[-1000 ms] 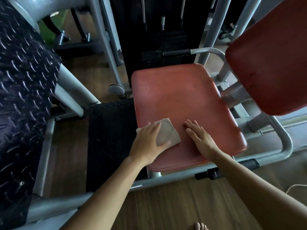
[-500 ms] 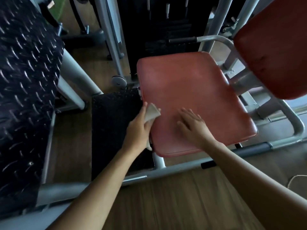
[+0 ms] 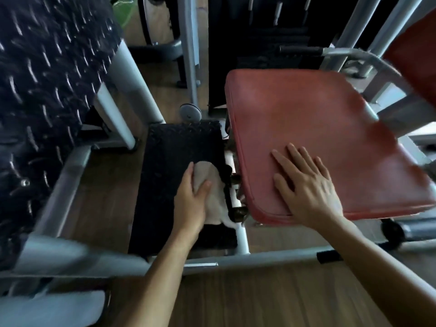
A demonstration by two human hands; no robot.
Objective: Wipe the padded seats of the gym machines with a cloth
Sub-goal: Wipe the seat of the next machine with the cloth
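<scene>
Where the cloth [image 3: 213,201] is: in my left hand [image 3: 192,204], just beside the left edge of the seat [image 3: 306,119], over the black step [image 3: 179,147].
Left hand: fingers curled round the cloth.
Right hand [image 3: 309,192]: flat on the seat, fingers straight, a bit apart.

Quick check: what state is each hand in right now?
The left hand grips the cloth, beside the red seat.
The right hand is open, lying flat on the red seat.

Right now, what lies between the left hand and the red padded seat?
In the head view: the beige cloth the left hand grips, then a dark bracket and white frame post beside the red padded seat.
</scene>
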